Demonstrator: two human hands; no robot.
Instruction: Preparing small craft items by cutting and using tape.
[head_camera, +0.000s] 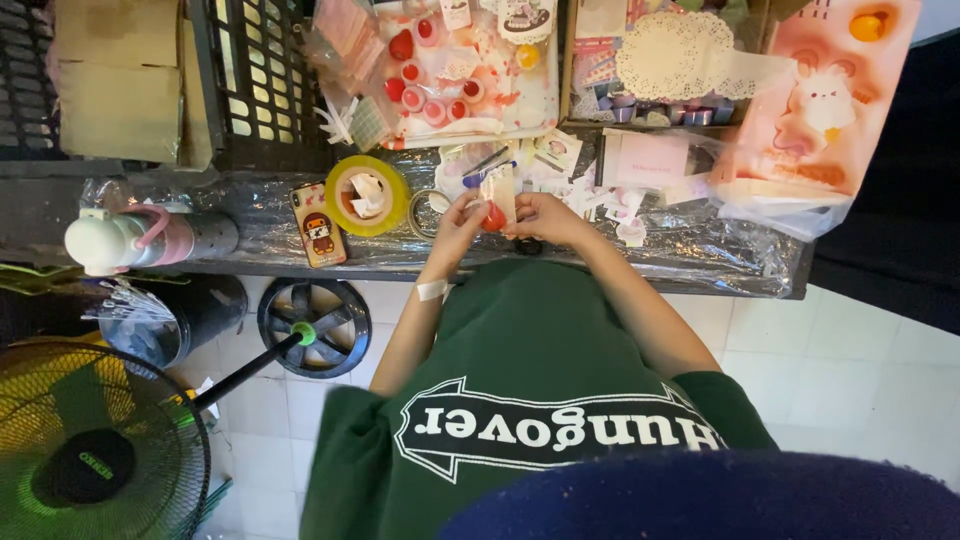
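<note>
Both hands meet over the near edge of the counter (250, 215), which is wrapped in crinkled clear film, and the small red piece (495, 217) sits directly between them, so neither hand has to travel to reach it. The left hand (458, 224) comes in from the left with its fingers (470, 203) narrowed around the red piece and the bottom of a small clear packet (499, 190); the right hand (543, 216) closes on the same bundle from the right, fingers curled tight. The packet's long axis stands roughly upright in this view, running away from the body toward the back of the counter, with the red piece at its near end. How the grip is shared between the 2 hands is too small to tell. Just to the left lie a yellow tape roll (366, 195) and a phone in a cartoon case (317, 224), both well clear of the hands. Farther back rests a tray of red and pink pieces (470, 85), and to the right a pink bag with a rabbit picture (820, 100).
</note>
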